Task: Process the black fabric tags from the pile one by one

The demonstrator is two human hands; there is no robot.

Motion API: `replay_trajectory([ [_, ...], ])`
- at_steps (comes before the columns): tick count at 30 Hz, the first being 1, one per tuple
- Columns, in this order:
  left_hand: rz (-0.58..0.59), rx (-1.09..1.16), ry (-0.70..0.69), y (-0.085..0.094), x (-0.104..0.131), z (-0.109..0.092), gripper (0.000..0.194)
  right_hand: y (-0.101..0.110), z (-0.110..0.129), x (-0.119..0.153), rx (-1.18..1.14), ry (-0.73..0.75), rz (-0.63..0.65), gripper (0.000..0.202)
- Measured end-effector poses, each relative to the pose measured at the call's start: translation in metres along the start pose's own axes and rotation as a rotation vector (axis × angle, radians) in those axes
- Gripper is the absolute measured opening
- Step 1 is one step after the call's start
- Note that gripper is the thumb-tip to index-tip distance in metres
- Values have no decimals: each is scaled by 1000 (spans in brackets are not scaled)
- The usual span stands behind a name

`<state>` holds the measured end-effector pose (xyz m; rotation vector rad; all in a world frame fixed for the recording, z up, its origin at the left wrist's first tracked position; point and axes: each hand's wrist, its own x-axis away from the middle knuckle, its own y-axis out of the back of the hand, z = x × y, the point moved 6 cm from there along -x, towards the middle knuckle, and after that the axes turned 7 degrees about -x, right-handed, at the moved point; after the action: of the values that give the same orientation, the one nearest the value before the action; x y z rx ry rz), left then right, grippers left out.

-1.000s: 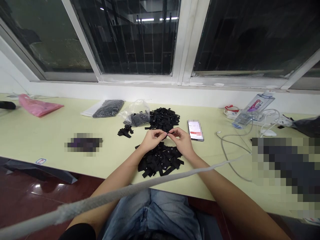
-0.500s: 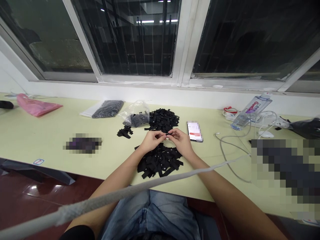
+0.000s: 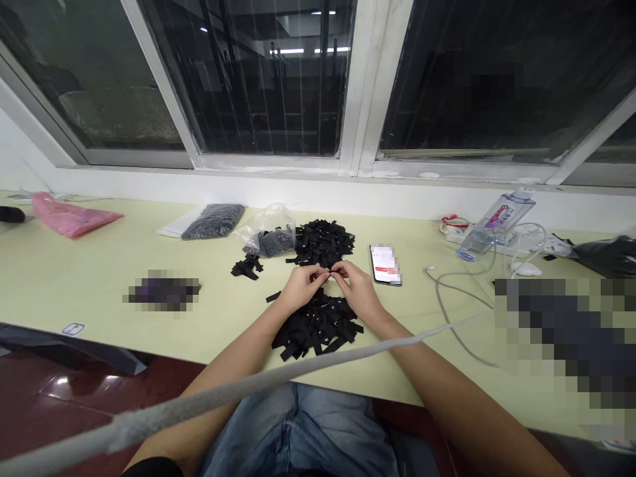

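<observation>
My left hand (image 3: 301, 287) and my right hand (image 3: 358, 289) meet fingertip to fingertip above the table. Between them they pinch a small black strip (image 3: 330, 271), mostly hidden by the fingers. Below my hands lies a heap of black fabric strips (image 3: 318, 328), some with small white marks. Just beyond the fingers is a second black heap (image 3: 325, 242). A few loose black strips (image 3: 247, 266) lie to the left, beside a clear plastic bag (image 3: 271, 238) with black pieces in it.
A phone (image 3: 385, 264) lies right of my hands. Farther right are a tilted bottle (image 3: 497, 224), cables (image 3: 442, 311) and a power strip (image 3: 534, 240). A grey cord (image 3: 278, 373) crosses the near view. Leftward are a filled bag (image 3: 213, 220) and pink plastic (image 3: 74, 215).
The view has shifted slightly. Both hands remain together at the fingertips, with the right fingers slightly more closed around the black strip.
</observation>
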<state>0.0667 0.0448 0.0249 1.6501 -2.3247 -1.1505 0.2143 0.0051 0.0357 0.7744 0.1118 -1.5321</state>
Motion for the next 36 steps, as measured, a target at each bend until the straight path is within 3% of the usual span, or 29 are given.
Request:
replay_trajectory([
  [7, -25, -67, -39, 1, 1, -7, 26, -1, -4, -1, -60, -41, -46, 12],
  [17, -27, -47, -46, -1, 1, 0, 20, -10, -4, 3, 0, -13, 7, 14],
  [22, -88, 7, 6, 2, 0, -1, 22, -7, -9, 1, -127, -60, -91, 12],
  [25, -169, 151, 98, 10, -2, 4, 26, -3, -21, -1, -294, -122, -189, 21],
  [28, -204, 430, 187, 15, -4, 11, 28, -1, -34, -3, -445, -188, -259, 31],
  [32, -177, 764, 239, 16, -5, 12, 26, 2, -42, -4, -527, -278, -313, 34],
  [36, -136, 860, 238, 14, -4, 7, 24, 5, -40, -4, -503, -286, -331, 30],
])
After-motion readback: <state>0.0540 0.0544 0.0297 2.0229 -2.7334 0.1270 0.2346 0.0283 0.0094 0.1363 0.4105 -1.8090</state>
